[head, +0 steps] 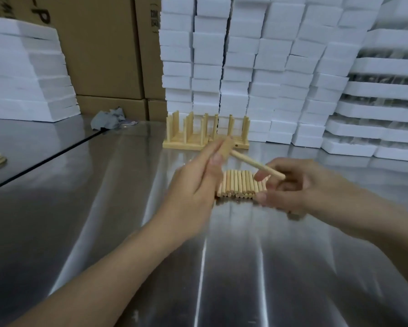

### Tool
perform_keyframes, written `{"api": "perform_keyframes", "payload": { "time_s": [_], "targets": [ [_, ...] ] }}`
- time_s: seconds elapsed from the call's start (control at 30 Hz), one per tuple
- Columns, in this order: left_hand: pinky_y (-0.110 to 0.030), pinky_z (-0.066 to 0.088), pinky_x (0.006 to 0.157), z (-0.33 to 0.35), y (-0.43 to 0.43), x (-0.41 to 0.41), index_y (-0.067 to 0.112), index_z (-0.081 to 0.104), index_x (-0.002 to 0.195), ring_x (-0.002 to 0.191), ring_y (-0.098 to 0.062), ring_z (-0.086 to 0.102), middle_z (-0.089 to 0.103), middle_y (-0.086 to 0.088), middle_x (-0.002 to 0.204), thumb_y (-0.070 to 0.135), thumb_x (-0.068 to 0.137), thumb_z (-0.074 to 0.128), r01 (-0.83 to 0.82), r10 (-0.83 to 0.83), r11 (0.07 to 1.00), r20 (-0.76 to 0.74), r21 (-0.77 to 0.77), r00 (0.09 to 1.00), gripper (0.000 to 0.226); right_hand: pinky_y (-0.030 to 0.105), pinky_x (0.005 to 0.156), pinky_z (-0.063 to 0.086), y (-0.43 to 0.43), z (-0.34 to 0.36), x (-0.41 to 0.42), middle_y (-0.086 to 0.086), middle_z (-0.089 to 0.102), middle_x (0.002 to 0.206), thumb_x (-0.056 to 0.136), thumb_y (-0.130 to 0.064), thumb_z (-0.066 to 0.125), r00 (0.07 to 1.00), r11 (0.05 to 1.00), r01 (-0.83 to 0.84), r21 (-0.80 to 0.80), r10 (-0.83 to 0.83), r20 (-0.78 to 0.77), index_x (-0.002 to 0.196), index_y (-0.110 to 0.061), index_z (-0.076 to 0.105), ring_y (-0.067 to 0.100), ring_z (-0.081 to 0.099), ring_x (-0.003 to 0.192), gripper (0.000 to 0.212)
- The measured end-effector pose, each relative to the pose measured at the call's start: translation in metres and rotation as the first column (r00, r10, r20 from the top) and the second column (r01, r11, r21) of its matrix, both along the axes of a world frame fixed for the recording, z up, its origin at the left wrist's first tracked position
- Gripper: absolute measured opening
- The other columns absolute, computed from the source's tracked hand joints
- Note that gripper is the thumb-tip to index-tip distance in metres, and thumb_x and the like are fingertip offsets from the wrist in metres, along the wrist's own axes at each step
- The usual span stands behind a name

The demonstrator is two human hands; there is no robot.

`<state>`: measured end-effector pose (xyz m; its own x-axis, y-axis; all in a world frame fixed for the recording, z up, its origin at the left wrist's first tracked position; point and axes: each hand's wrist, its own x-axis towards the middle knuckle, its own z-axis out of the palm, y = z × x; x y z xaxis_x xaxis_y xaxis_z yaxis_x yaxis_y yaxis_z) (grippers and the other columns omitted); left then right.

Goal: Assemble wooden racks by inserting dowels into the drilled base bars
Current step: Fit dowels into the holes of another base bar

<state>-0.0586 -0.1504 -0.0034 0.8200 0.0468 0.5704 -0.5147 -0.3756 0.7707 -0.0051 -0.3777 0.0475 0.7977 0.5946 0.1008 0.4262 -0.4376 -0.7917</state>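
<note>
While our left hand grips the base bar above the dowel pile, one dowel juts from it; our right hand curls at its free end, grip unclear. We should square it to the hole, then press home.

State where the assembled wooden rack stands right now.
In the head view, the assembled rack stands centre, far across the metal table, in front of the white foam stacks, beyond the loose dowels.
</note>
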Motion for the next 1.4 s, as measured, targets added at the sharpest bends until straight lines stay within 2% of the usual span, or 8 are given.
{"api": "perform_keyframes", "payload": {
  "time_s": [0.07,0.13,0.2,0.37,0.5,0.8,1.3,1.4],
  "targets": [
    [-0.019,0.039,0.044,0.010,0.017,0.005,0.018,0.058,0.144,0.053,-0.006,0.044,0.054,-0.008,0.077,0.042,0.117,0.031,-0.120,0.119,0.941,-0.023,-0.315,0.993,0.045,0.048,0.072,0.063,-0.005,-0.011,0.011,-0.005,0.071,0.097,0.081,-0.048,0.084,0.966,0.981,0.179,0.078,-0.190,0.176,0.108,-0.041,0.073,0.025,0.072,0.085,0.030],
    [-0.021,0.040,0.042,0.015,0.035,0.009,0.018,0.064,0.124,0.049,-0.008,0.047,0.058,0.002,0.069,0.038,0.118,0.029,-0.274,0.251,0.807,-0.117,-0.523,0.961,0.041,0.038,0.084,0.061,-0.006,-0.027,0.019,-0.012,0.068,0.107,0.087,-0.043,0.076,0.891,0.967,0.247,0.058,-0.251,0.378,0.113,-0.042,0.070,0.019,0.069,0.097,0.026],
    [-0.021,0.041,0.042,0.016,0.048,0.014,0.018,0.066,0.120,0.047,-0.009,0.050,0.059,0.002,0.065,0.033,0.118,0.028,-0.378,0.300,0.670,-0.232,-0.639,0.925,0.041,0.030,0.098,0.047,0.000,-0.044,0.023,-0.014,0.063,0.122,0.092,-0.042,0.068,0.805,0.960,0.263,-0.096,-0.164,0.570,0.130,-0.036,0.065,0.013,0.057,0.117,0.039],
    [-0.021,0.040,0.041,0.009,0.052,0.023,0.018,0.069,0.111,0.045,-0.009,0.049,0.060,0.002,0.062,0.029,0.116,0.030,-0.449,0.224,0.504,-0.390,-0.738,0.893,0.041,0.045,0.117,0.041,0.036,-0.072,0.019,-0.006,0.057,0.148,0.099,-0.048,0.059,0.625,0.909,0.302,-0.287,0.038,0.780,0.152,-0.027,0.054,0.020,0.046,0.141,0.057],
    [-0.020,0.040,0.040,0.005,0.049,0.027,0.018,0.069,0.108,0.045,-0.010,0.048,0.059,-0.001,0.066,0.029,0.117,0.029,-0.440,0.216,0.535,-0.386,-0.721,0.897,0.043,0.041,0.098,0.050,0.058,-0.073,0.020,-0.005,0.070,0.127,0.092,-0.043,0.075,0.519,0.912,0.338,-0.233,0.026,0.854,0.131,-0.023,0.072,0.020,0.059,0.124,0.045],
    [-0.021,0.039,0.039,-0.002,0.048,0.032,0.014,0.070,0.112,0.045,-0.012,0.047,0.060,-0.003,0.064,0.026,0.116,0.030,-0.410,0.206,0.600,-0.362,-0.687,0.909,0.042,0.037,0.088,0.047,0.072,-0.077,0.031,-0.009,0.071,0.107,0.088,-0.040,0.080,0.515,0.926,0.314,-0.212,0.022,0.857,0.107,-0.028,0.080,0.020,0.061,0.109,0.022],
    [-0.022,0.038,0.039,-0.005,0.050,0.033,0.016,0.071,0.109,0.044,-0.012,0.047,0.061,0.001,0.060,0.027,0.115,0.033,-0.407,0.188,0.616,-0.376,-0.674,0.907,0.041,0.037,0.076,0.048,0.073,-0.077,0.030,-0.008,0.070,0.094,0.098,-0.028,0.072,0.345,0.975,0.194,-0.110,0.037,0.938,0.099,-0.024,0.076,0.021,0.063,0.093,0.006],
    [-0.022,0.037,0.039,-0.005,0.051,0.034,0.014,0.070,0.113,0.044,-0.012,0.046,0.059,0.001,0.061,0.039,0.115,0.033,-0.375,0.095,0.583,-0.398,-0.721,0.913,0.044,0.035,0.080,0.048,0.068,-0.063,0.019,-0.013,0.071,0.089,0.099,-0.032,0.065,0.415,0.982,0.186,-0.016,-0.064,0.908,0.101,-0.026,0.073,0.012,0.063,0.088,0.010]
  ]
}}
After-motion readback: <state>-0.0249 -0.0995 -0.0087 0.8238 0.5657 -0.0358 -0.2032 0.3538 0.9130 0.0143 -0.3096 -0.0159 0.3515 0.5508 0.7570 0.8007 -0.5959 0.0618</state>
